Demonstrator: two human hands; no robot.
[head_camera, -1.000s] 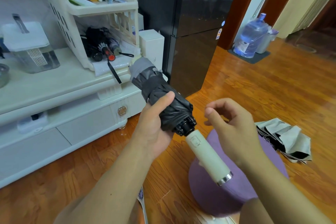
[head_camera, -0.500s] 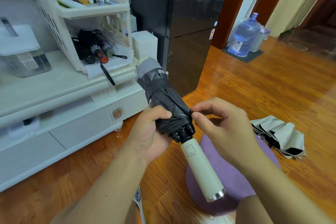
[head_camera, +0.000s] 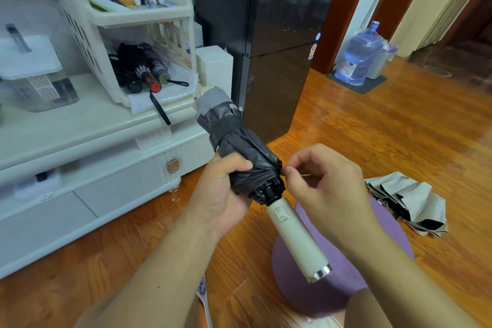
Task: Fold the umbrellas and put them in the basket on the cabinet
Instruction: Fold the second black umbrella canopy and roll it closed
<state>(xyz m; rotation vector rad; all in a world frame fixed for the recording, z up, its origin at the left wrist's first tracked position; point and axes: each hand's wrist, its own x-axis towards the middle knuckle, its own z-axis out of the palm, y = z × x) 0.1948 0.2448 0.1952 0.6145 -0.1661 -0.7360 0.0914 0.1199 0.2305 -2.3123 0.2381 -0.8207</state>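
Umbrella (head_camera: 239,146) in left hand (head_camera: 221,194) (handle below).

Glossy orange-brown wood floor (head_camera: 386,128), strong glare on it. White cabinet (head_camera: 80,128) along the left wall, drawers below with a round metal knob (head_camera: 172,165). Tall black fridge (head_camera: 266,34) just beside the cabinet's right end. Dark red-brown door frame (head_camera: 343,8) right of the fridge. Blue water jug (head_camera: 358,57) on a dark mat (head_camera: 356,85) by the doorway. Purple stool (head_camera: 346,287) near the bottom edge.
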